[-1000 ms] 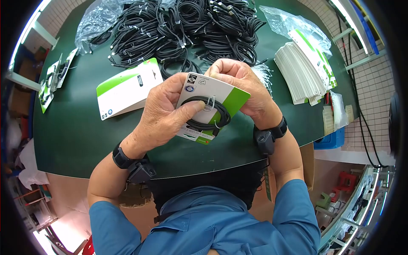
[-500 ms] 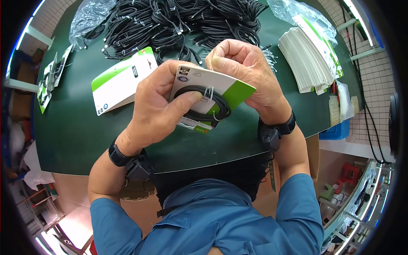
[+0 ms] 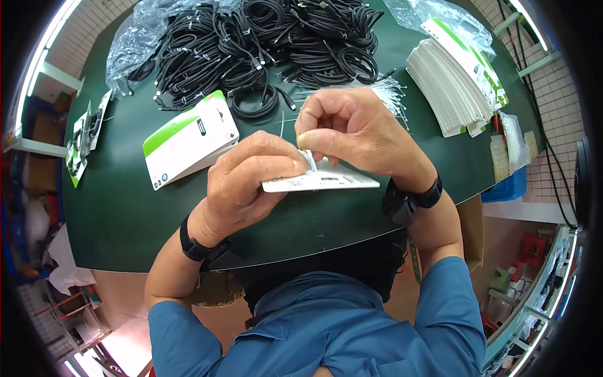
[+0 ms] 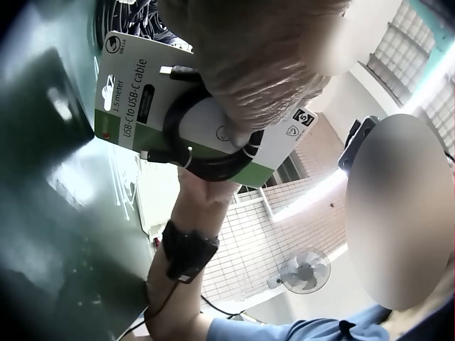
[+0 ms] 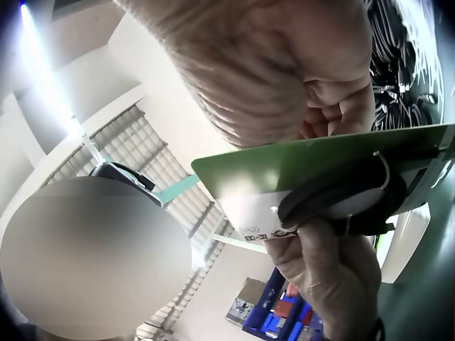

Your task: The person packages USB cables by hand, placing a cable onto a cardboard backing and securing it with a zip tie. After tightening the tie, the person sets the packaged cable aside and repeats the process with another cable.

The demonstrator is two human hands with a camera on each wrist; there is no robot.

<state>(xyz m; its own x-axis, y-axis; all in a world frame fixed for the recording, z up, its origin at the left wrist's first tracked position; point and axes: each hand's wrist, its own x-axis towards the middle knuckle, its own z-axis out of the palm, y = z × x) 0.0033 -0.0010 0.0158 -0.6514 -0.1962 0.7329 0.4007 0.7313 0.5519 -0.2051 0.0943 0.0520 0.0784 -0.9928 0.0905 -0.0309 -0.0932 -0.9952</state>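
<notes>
My left hand point(image 3: 248, 179) holds a white-and-green retail card point(image 4: 135, 92) by one end, its thumb pressed on the coiled black USB-C cable point(image 4: 173, 124) lying on the card's printed face. White ties loop round the coil and pass through the card. In the head view the card is tipped nearly edge-on, so the cable is hidden there. Behind the card, thumb and forefinger of my right hand point(image 3: 361, 132) pinch a white tie point(image 3: 309, 160) that stands out from the card's back, close beside my left fingertips.
A big heap of black cables point(image 3: 251, 47) covers the table's far side. One coil point(image 3: 257, 103) and scattered white ties point(image 3: 391, 100) lie in front. Cards point(image 3: 191, 141) lie at left; a thick card stack point(image 3: 449, 88) stands right. Packed cards point(image 3: 81, 141) sit far left.
The card has tipped from showing its cable side to nearly edge-on in the head view. My right hand has come down and closer to the left fingers, at the tie behind the card.
</notes>
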